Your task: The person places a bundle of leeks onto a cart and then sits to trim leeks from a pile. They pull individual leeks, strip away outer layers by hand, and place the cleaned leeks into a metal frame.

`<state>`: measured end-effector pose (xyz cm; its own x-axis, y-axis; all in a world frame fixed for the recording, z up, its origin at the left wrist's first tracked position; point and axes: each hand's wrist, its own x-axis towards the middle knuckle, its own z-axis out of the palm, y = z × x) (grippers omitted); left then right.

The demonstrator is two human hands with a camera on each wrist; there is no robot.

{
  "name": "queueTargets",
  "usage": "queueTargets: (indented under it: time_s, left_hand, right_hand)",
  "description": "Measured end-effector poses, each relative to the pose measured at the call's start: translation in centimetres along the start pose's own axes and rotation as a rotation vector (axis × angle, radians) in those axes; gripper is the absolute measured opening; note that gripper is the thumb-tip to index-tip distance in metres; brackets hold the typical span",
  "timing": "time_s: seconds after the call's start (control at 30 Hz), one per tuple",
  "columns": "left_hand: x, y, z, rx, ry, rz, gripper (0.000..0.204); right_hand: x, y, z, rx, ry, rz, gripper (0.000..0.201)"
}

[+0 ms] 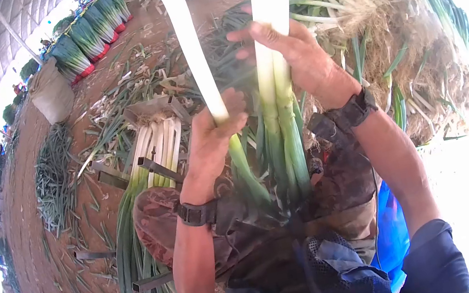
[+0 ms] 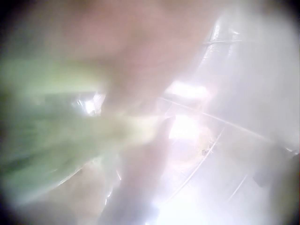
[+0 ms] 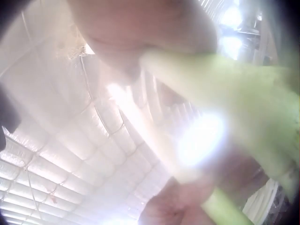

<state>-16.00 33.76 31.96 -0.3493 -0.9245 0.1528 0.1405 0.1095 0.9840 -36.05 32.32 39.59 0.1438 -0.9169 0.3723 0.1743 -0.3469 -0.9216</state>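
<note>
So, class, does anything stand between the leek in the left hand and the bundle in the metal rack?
Probably one thing: a metal post, on the side of the bundle towards the left hand. Nothing else visible blocks the leek.

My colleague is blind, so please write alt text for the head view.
A person's left hand holds one long leek, and the right hand grips further stalks. Trimmed-looking leeks lie in a metal frame at left; a shaggy-rooted heap is at upper right.

Floored in brown earth (image 1: 29, 245); covered by pale ribbed sheeting (image 3: 61, 168); marked by a slanting pole (image 1: 17, 35); brightly overexposed at right.
</note>
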Motion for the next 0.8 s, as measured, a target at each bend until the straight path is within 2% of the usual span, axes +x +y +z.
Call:
queueTargets:
  time_s: [0.07,0.1,0.13,0.17,0.23,0.3,0.37,0.47,0.53,0.57,0.6,0.67,0.8]
  left_hand:
    - [0.3,0.2,1.5,-0.085,0.053,0.012,0.044]
    - [0.8,-0.3,2.0,-0.001,-0.046,0.084,0.039]
    - [1.1,-0.6,2.4,0.083,-0.147,0.156,0.035]
    - [1.0,-0.3,2.8,-0.097,-0.147,0.114,0.028]
    - [0.8,-0.2,2.5,-0.056,-0.162,0.099,0.026]
    - [0.8,0.1,2.2,0.001,-0.139,0.105,0.024]
    - [0.6,0.9,2.1,-0.004,-0.111,0.109,0.024]
    - [0.5,0.7,2.4,0.005,-0.045,0.104,0.025]
    - [0.4,-0.2,2.3,0.036,-0.073,0.038,0.026]
    - [0.5,-0.5,2.3,0.043,-0.100,0.006,0.027]
    - [0.3,-0.8,2.3,0.047,-0.099,0.011,0.027]
    - [0.0,-1.1,2.6,-0.009,-0.100,-0.006,0.027]
    - [-0.2,-1.0,2.8,-0.014,-0.180,-0.056,0.028]
  right_hand:
    - [-0.1,-0.1,0.3,0.165,-0.013,-0.030,0.055]
    - [-0.1,0.1,0.9,0.206,-0.014,0.051,0.053]
    - [-0.1,0.2,1.4,0.273,-0.120,0.017,0.051]
    - [0.2,0.5,0.9,0.250,-0.140,0.030,0.050]
    - [0.3,1.1,0.3,0.228,-0.155,0.035,0.049]
    - [0.4,1.0,0.1,-0.052,-0.031,0.043,0.049]
    - [1.5,3.4,-0.9,-0.069,-0.014,-0.002,0.050]
    - [1.5,4.1,-0.9,-0.096,0.021,-0.025,0.054]
    - [1.0,4.6,-0.6,0.066,-0.013,0.063,0.046]
    - [0.9,4.2,-0.2,0.273,-0.195,0.071,0.052]
    - [0.6,3.7,-0.1,0.273,-0.197,0.066,0.052]
    - [0.2,2.4,-0.2,0.391,-0.185,0.259,0.057]
    - [0.7,2.0,-1.2,0.456,-0.180,0.310,0.060]
